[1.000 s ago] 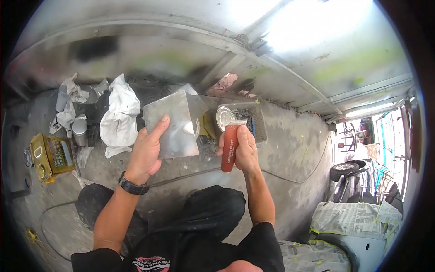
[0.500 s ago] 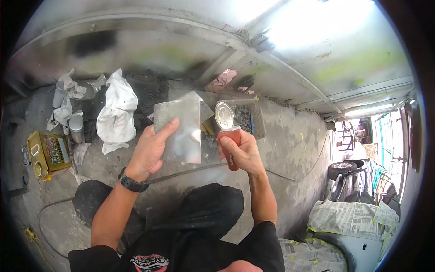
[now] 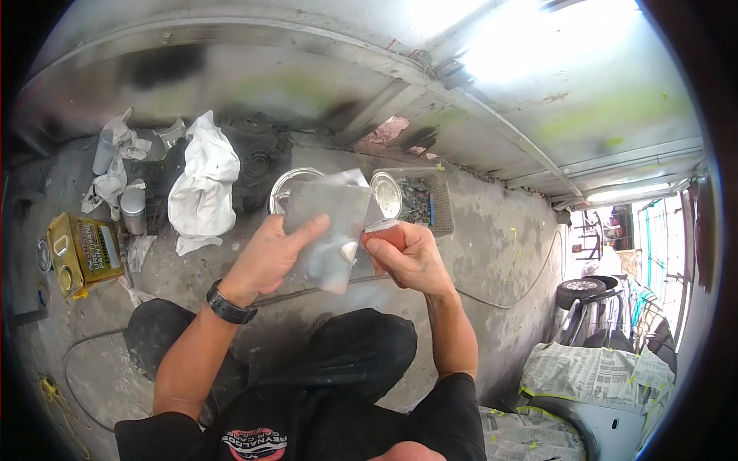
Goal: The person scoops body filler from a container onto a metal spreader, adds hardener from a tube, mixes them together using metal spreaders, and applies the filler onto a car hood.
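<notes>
A single head-worn camera looks forward and down, wide-angled; the hands (image 3: 275,260) sit near, mid-view.

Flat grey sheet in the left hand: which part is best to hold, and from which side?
Probably pinch the flat grey sheet at its left edge, coming from the left where the left hand holds it, thumb on top, fingers beneath. It is thin and flat, and the right hand with the red tube is beside its right edge.
</notes>
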`<action>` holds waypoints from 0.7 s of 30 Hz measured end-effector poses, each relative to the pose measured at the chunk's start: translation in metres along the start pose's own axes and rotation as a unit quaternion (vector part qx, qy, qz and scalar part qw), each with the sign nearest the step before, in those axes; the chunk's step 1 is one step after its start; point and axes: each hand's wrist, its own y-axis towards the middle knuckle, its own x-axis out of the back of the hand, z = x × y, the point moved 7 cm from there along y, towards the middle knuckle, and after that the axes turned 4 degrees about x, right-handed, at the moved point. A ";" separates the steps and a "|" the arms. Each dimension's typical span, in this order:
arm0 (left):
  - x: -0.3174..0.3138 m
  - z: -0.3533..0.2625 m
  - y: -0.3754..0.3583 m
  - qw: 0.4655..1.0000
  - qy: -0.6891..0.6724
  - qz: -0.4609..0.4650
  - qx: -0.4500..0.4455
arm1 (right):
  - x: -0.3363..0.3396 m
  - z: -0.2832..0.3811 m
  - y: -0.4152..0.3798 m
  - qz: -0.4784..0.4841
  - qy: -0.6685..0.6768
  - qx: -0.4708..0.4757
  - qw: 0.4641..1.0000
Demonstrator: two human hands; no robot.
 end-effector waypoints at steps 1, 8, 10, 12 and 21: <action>-0.001 -0.001 -0.001 1.000 0.001 -0.002 -0.007 | 0.000 0.001 0.000 0.002 -0.001 -0.004 1.000; -0.004 -0.004 -0.002 1.000 0.006 0.009 -0.019 | 0.000 0.001 0.001 0.008 -0.029 0.008 1.000; -0.004 -0.006 -0.005 0.999 0.028 0.012 -0.022 | 0.000 0.003 0.001 -0.004 -0.052 0.011 0.999; -0.005 -0.007 -0.007 0.997 0.077 0.014 -0.018 | 0.001 0.005 0.002 -0.006 -0.093 0.020 0.995; -0.002 0.014 0.003 1.000 0.000 -0.002 -0.010 | 0.017 0.027 -0.012 -0.122 -0.295 0.124 0.939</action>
